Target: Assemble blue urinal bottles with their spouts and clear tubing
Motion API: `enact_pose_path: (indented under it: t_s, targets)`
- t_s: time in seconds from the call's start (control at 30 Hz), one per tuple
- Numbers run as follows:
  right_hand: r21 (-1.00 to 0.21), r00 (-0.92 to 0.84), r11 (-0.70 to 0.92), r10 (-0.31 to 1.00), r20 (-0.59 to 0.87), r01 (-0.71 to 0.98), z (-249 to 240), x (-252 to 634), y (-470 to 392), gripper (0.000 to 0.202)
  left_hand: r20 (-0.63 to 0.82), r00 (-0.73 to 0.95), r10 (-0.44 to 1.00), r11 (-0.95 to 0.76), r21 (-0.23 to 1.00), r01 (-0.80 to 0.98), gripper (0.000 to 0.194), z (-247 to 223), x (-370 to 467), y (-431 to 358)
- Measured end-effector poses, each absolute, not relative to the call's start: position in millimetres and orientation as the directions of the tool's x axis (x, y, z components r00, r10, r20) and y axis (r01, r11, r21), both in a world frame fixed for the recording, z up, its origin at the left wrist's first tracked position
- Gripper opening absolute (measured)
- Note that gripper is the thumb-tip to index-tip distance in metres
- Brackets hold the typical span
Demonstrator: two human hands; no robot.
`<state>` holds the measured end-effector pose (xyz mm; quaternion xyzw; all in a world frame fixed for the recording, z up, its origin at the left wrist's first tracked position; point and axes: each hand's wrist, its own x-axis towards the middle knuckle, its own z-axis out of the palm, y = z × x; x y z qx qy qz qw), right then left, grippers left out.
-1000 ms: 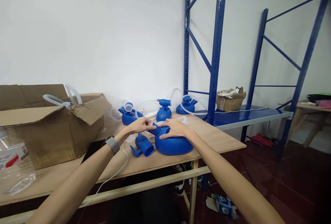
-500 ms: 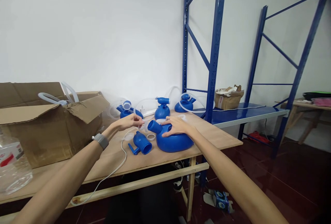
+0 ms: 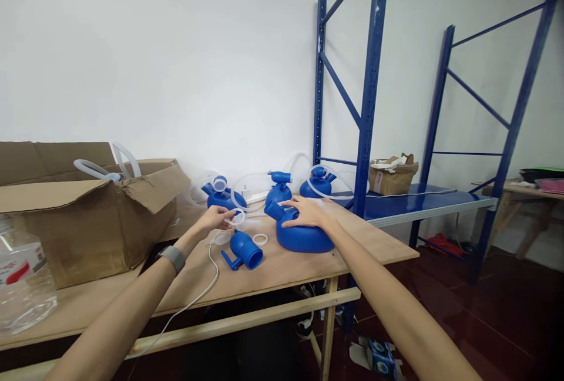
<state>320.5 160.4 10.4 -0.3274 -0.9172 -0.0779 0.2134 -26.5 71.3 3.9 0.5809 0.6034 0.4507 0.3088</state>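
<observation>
One translucent ring (image 3: 242, 218) is held by the left hand (image 3: 214, 219), pinched between thumb and fingers, to the left of the blue bottle (image 3: 305, 240); the right hand (image 3: 307, 213), spread wide, rests on top of this bottle, which stands on the desk (image 3: 365, 246). Left of the bottle lie a blue handled piece (image 3: 245, 248) and a white ring (image 3: 259, 244)

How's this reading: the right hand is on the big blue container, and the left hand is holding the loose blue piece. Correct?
Not quite: the left hand holds a pale ring, while the loose blue piece lies on the table. The right hand is on the big blue container, as you said. The head view shows it.
</observation>
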Motion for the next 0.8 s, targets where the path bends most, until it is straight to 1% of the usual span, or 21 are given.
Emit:
enact_pose_path:
  t_s: [0.07, 0.13, 0.23, 0.3, 0.37, 0.43, 0.57, 0.6, 0.67, 0.73, 0.8]
  targets:
    - [0.017, -0.689, 0.770, 0.561, 0.459, 0.638, 8, 318, 167, 0.076, 0.094, -0.137, 0.986, -0.049, 0.952, 0.301, 0.051, 0, -29, 67]
    - [0.015, -0.676, 0.762, 0.565, 0.474, 0.648, 6, 314, 171, 0.064, 0.062, -0.128, 0.990, -0.036, 0.979, 0.198, 0.046, -1, -29, 63]
    - [-0.007, -0.637, 0.733, 0.595, 0.491, 0.680, 5, 307, 175, 0.050, 0.038, -0.098, 0.994, -0.028, 0.995, 0.100, 0.038, 4, -29, 55]
    - [-0.012, -0.622, 0.714, 0.618, 0.480, 0.700, 5, 304, 177, 0.048, 0.032, -0.040, 0.999, -0.029, 0.998, 0.057, 0.035, 9, -29, 48]
    - [-0.025, -0.619, 0.703, 0.641, 0.453, 0.710, 7, 303, 179, 0.050, 0.039, 0.052, 0.998, -0.040, 0.999, 0.020, 0.035, 15, -27, 42]
    - [-0.068, -0.611, 0.699, 0.665, 0.429, 0.712, 10, 304, 180, 0.052, 0.055, 0.123, 0.991, -0.051, 0.998, -0.031, 0.035, 21, -23, 37]
    - [-0.158, -0.607, 0.698, 0.695, 0.387, 0.699, 13, 307, 179, 0.054, 0.056, 0.170, 0.984, -0.025, 0.983, -0.180, 0.033, 36, -10, 32]
    - [-0.164, -0.609, 0.699, 0.696, 0.380, 0.696, 13, 307, 178, 0.055, 0.063, 0.181, 0.981, -0.025, 0.978, -0.208, 0.033, 39, -5, 31]
    - [-0.150, -0.610, 0.700, 0.691, 0.387, 0.698, 10, 307, 176, 0.055, 0.125, 0.187, 0.974, -0.076, 0.966, -0.249, 0.031, 45, 6, 31]
    - [-0.119, -0.600, 0.700, 0.676, 0.427, 0.704, 6, 307, 174, 0.054, 0.220, 0.164, 0.962, -0.172, 0.949, -0.264, 0.031, 49, 19, 35]
    - [-0.084, -0.589, 0.709, 0.640, 0.493, 0.700, 3, 306, 174, 0.053, 0.307, 0.118, 0.945, -0.276, 0.935, -0.223, 0.034, 50, 30, 42]
